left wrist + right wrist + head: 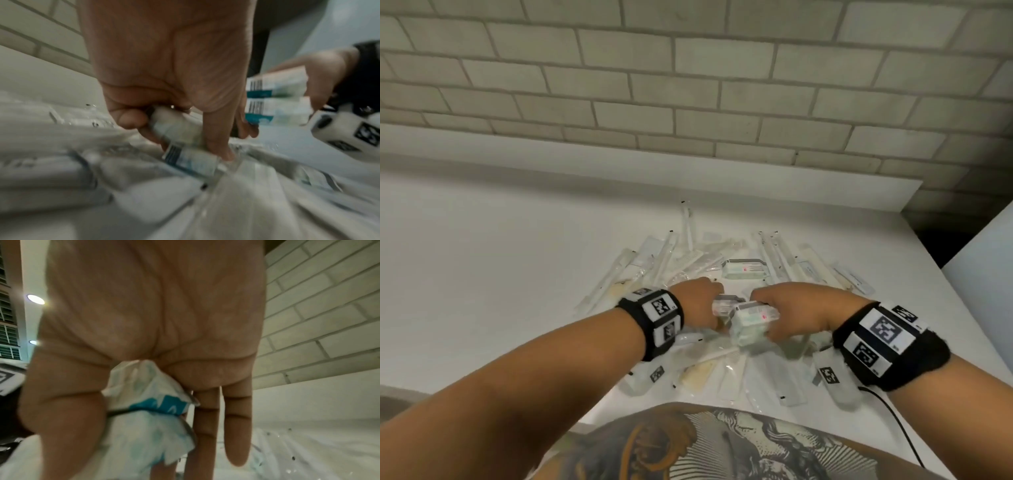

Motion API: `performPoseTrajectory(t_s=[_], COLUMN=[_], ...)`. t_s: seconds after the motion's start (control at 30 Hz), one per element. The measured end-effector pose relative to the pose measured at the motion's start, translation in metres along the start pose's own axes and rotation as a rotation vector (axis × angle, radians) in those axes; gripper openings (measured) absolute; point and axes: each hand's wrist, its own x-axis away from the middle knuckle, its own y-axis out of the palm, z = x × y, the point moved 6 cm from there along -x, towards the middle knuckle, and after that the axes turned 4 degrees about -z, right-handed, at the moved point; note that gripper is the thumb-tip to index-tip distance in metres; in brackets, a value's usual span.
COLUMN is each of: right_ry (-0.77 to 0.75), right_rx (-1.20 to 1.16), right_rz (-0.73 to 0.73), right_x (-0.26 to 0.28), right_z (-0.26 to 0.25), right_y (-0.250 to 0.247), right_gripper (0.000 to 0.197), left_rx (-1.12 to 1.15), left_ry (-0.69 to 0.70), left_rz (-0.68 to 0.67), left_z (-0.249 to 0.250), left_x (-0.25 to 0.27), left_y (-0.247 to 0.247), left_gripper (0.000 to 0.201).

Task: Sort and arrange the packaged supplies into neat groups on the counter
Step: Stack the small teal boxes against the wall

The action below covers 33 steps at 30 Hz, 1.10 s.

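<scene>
A heap of clear-wrapped packaged supplies (pixel 688 267) lies spread on the white counter (pixel 482 257). My left hand (pixel 702 301) grips a small white packet with a teal band and barcode (pixel 185 146) just above the heap. My right hand (pixel 791 308) holds a stack of similar white-and-teal packets (pixel 753 318), thumb on one side and fingers (pixel 236 426) on the other; the stack (pixel 277 100) sits close beside my left hand. Another like packet (pixel 743 267) lies behind both hands.
A brick wall (pixel 688 85) rises behind the counter's low white backsplash (pixel 619 164). Long slim wrapped items (pixel 613 277) fan out left and right of the heap. A dark gap and a pale upright surface (pixel 983 260) stand at the right. A black cable (pixel 900 425) trails near my right wrist.
</scene>
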Motion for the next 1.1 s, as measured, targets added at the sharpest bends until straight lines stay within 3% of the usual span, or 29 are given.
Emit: performPoseTrajectory(t_s=[0.1,0.2,0.33,0.43,0.57,0.63,0.77,0.9,1.1], right_ry=[0.011,0.060,0.210,0.181,-0.029,-0.125,-0.163,-0.114,0.139], right_rx=[-0.010,-0.005,0.035,0.023,0.118,0.199,0.213,0.211,0.261], right_rz=[-0.084,-0.017,0.065,0.094,0.063,0.039,0.083,0.124,0.048], right_x=[-0.014,-0.024,-0.029,-0.041,-0.089,-0.120,-0.165,-0.181,-0.174], right_z=[-0.018,-0.020,-0.018,-0.055,-0.151,-0.197,-0.245,-0.226,-0.159], right_y=[0.015,0.012,0.003,-0.005,-0.009,-0.006,0.009,0.007,-0.012], right_gripper=[0.047,0.046,0.035,0.031,0.035,0.040,0.042,0.041,0.048], left_rx=[-0.095,-0.070,0.089,0.014,-0.138,-0.087,0.067,0.136,0.280], left_ry=[0.005,0.030,-0.011,-0.171,-0.346,-0.359,-0.296,-0.245,-0.137], left_rz=[0.047,0.193,0.303,0.244,0.038,-0.013,0.082,0.147,-0.026], left_z=[-0.001,-0.012,-0.074,-0.154,-0.245,-0.267,-0.278,-0.284,-0.263], left_x=[-0.001,0.013,0.051,0.078,0.107,0.114,0.118,0.119,0.115], left_y=[-0.003,-0.029,-0.073,-0.089,-0.067,-0.047,-0.039,-0.040,-0.041], left_gripper=[0.035,0.055,0.043,0.043,0.053,0.058,0.070,0.067,0.052])
